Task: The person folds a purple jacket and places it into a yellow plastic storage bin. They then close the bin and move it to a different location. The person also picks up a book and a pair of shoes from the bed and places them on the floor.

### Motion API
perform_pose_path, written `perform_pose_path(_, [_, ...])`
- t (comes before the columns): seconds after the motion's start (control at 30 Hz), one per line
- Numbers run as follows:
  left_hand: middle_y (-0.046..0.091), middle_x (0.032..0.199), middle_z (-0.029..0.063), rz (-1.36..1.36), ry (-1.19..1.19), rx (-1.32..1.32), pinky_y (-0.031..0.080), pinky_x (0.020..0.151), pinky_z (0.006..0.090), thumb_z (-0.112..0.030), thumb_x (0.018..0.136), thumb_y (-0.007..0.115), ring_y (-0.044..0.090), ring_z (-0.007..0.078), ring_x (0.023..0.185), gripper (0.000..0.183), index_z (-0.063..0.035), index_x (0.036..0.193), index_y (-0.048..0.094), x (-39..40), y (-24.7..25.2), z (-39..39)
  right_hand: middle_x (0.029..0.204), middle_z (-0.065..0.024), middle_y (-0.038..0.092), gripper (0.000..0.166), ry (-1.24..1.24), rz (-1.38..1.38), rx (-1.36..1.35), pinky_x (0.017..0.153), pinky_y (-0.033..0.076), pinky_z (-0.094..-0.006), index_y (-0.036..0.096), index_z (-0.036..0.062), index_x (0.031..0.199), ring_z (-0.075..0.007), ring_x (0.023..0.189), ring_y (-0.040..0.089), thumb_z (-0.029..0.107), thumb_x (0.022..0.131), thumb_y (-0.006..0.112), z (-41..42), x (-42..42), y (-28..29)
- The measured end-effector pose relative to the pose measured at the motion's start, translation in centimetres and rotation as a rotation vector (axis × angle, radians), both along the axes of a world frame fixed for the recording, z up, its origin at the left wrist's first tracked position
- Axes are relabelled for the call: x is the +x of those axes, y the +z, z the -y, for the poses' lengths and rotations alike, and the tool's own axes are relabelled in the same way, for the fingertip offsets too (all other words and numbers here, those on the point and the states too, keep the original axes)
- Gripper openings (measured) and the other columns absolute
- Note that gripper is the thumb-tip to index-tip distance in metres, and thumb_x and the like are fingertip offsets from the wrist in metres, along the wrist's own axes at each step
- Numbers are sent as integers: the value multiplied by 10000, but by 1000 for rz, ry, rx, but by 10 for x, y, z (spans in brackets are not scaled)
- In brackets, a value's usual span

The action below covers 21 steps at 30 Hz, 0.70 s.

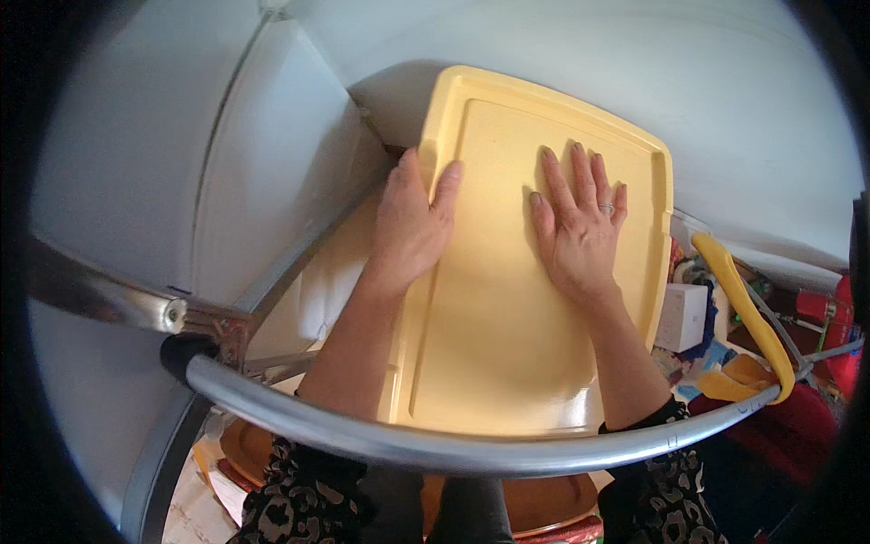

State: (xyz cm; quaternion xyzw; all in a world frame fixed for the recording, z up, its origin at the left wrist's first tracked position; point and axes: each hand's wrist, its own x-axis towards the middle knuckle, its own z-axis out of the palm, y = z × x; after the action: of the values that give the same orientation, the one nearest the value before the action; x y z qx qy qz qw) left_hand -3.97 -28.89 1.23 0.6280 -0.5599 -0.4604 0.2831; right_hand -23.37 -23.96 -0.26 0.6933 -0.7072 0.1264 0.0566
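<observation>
A large yellow plastic lid (503,272), with a raised rim and rounded corners, lies before me beyond a curved metal tube. My left hand (414,217) grips its left edge, the thumb on top and the fingers over the outer side. My right hand (581,231) rests flat on the lid's upper right part, fingers spread, a ring on one finger. Whether a container sits beneath the lid cannot be seen.
The metal tube (435,449) crosses in front of my body, below the forearms. A yellow strap (754,313) hangs at its right end. White walls (680,75) stand behind and at left. A white box (682,316) and assorted goods lie at right; a brown tray (550,500) is below.
</observation>
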Motion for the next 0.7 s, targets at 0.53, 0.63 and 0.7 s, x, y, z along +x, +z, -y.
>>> perform_pose_path(0.53, [566,1117,286,335,-30,-199,450,860,456,-219,980,394,550,444,1018,419,57,1295,388,-6,-39,4,1473,-87,331,522,-35,66,90,1083,138,-594,456,246,1369,-309,1375,268,398,878,548,3,-3,-2])
perform_pose_path(0.63, [567,1088,289,379,-52,-237,458,831,456,-201,977,386,557,443,993,422,52,1314,358,-3,-45,-6,1480,-80,320,531,-35,76,103,1086,128,-594,453,247,1371,-304,1381,259,409,874,546,4,0,-5])
perform_pose_path(0.7, [567,1067,292,402,-88,-163,460,816,458,-186,973,384,558,444,977,423,50,1321,340,-2,-43,-1,1483,-76,318,532,-36,89,104,1089,120,-594,455,247,1370,-299,1384,255,415,873,544,5,0,-5])
